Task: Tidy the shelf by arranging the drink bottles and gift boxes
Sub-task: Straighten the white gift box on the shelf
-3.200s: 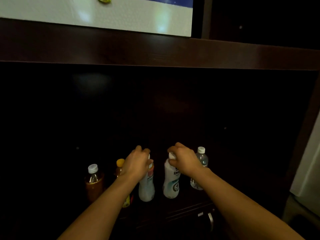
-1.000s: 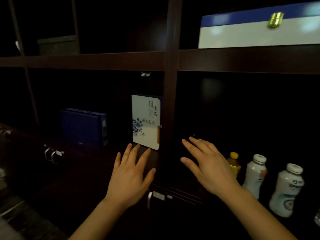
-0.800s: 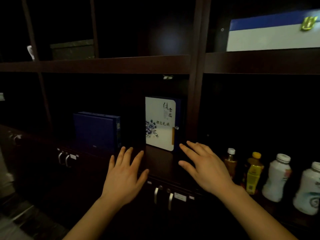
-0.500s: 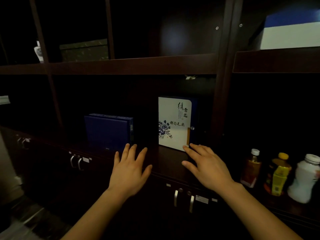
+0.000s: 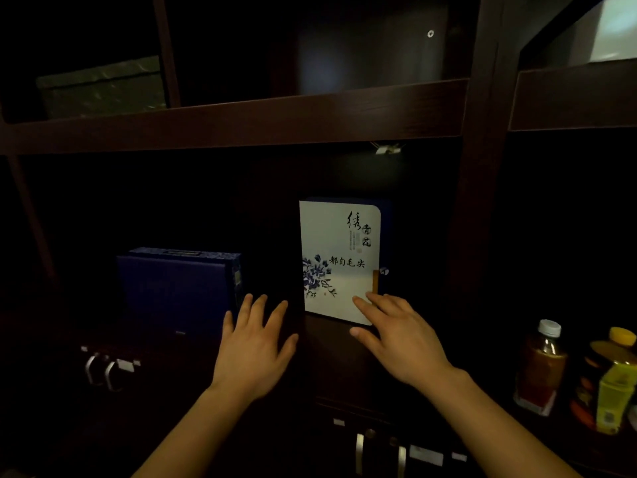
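At the frame's centre, the right hand (image 5: pixel 400 339), fingers spread, overlaps the upright white gift box (image 5: pixel 339 260), while the left hand (image 5: pixel 253 350), also spread and empty, hovers beside the blue gift box (image 5: pixel 177 291).

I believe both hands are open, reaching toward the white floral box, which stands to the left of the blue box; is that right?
Not quite: the head view shows the white floral box standing to the right of the blue box. The left hand and right hand are indeed open, reaching toward it.
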